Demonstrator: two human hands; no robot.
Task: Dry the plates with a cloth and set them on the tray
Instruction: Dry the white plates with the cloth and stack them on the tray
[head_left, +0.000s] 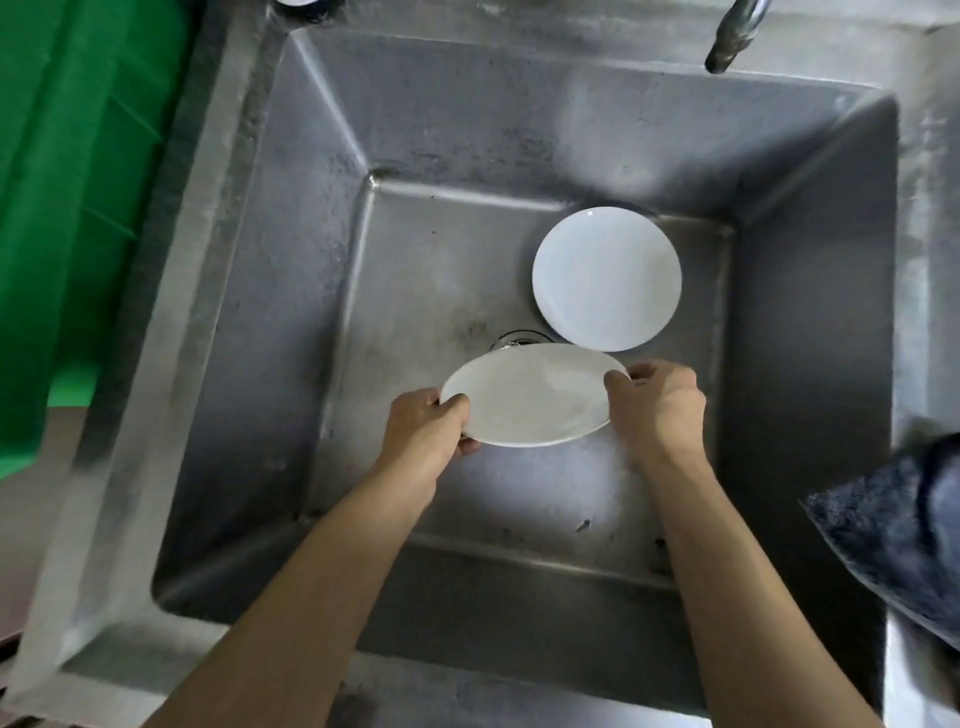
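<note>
Steel sink (291, 291) fills the frame: left hand (426, 431) and right hand (657, 402) grip a white plate (530, 397) by opposite rims at centre; second plate (607, 278) waits above it, dark cloth (893, 540) at right edge untouched, no tray visible, drying likely not begun.

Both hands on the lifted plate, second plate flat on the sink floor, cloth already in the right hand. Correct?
Not the cloth. In the head view the cloth lies on the sink's right edge; the right hand and left hand hold only the plate.
</note>
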